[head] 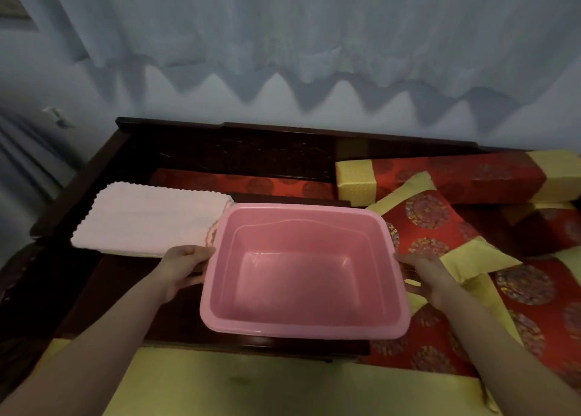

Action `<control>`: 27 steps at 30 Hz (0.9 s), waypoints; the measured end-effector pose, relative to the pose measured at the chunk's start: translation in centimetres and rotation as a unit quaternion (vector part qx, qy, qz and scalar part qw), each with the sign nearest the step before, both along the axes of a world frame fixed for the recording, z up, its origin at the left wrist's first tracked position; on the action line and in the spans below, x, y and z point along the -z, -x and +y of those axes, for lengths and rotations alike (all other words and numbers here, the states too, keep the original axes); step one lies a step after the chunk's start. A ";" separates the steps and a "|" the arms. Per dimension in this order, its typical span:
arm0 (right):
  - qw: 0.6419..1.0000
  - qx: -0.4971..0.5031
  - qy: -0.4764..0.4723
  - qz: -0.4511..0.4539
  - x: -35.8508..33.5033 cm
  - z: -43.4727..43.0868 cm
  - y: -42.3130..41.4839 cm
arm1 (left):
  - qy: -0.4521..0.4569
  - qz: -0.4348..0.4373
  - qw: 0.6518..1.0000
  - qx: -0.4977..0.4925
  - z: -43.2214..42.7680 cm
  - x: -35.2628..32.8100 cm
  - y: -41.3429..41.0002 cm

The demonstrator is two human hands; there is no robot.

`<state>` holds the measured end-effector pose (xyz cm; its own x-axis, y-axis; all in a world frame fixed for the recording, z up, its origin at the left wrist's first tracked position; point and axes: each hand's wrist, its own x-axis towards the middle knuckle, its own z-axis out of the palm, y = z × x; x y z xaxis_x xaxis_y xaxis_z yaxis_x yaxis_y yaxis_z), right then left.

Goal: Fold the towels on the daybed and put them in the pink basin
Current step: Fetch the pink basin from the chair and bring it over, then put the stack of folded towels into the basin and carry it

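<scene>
Pink basin [301, 277] gripped on both short sides: left hand [185, 267] closed on its left rim, right hand [423, 278] closed on its right rim, thumbs on top. Two-sided hold keeps it level. Empty inside. Whether it rests on the dark low table [176, 315] or hangs just above, cannot tell. Pale towels [147, 220] lie flat in a stack just left, one corner under the basin's far rim; likely set close for a short reach. Red-and-yellow cushions [440, 227] crowd the right.
</scene>
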<state>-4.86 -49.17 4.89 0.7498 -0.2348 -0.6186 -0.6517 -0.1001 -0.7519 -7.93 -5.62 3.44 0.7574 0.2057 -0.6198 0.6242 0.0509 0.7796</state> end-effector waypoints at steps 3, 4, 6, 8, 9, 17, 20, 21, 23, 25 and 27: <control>0.998 0.005 0.049 -0.035 -1.1 0.5 -0.1 | 0.004 -0.002 1.000 0.005 1.0 -0.6 -0.4; 0.996 0.017 0.066 -0.061 -1.5 1.1 -0.5 | 0.002 -0.006 1.000 -0.003 1.9 -1.1 -0.4; 0.988 0.040 0.089 -0.122 -2.5 2.8 -1.5 | 0.002 -0.017 1.000 -0.026 4.2 -2.1 -0.5; 0.982 0.016 0.081 -0.172 -4.0 6.0 -2.3 | -0.002 -0.034 0.999 -0.040 6.9 -3.0 -0.9; 0.980 -0.006 0.067 -0.188 -4.7 8.2 -2.9 | -0.005 -0.043 0.998 -0.048 8.5 -3.6 -1.2; 0.975 -0.073 -0.136 -0.159 -6.1 31.6 -6.0 | -0.053 -0.114 0.985 -0.120 21.6 -4.6 -5.7; 0.982 -0.048 -0.132 -0.128 -4.2 39.2 -6.5 | -0.109 -0.107 0.983 -0.103 25.9 -3.2 -7.8; 0.985 -0.057 -0.112 -0.120 -3.6 41.0 -6.5 | -0.118 -0.096 0.984 -0.091 26.8 -2.8 -8.1; 0.991 -0.080 -0.047 -0.099 -1.9 44.2 -7.0 | -0.110 -0.076 0.989 -0.058 28.5 -1.4 -8.8; 0.992 -0.087 0.005 -0.089 0.2 46.0 -8.0 | -0.081 -0.056 0.995 -0.035 29.7 0.0 -9.6; 0.987 -0.093 0.082 -0.098 2.1 46.7 -9.3 | -0.051 -0.036 0.998 -0.011 30.4 1.3 -10.1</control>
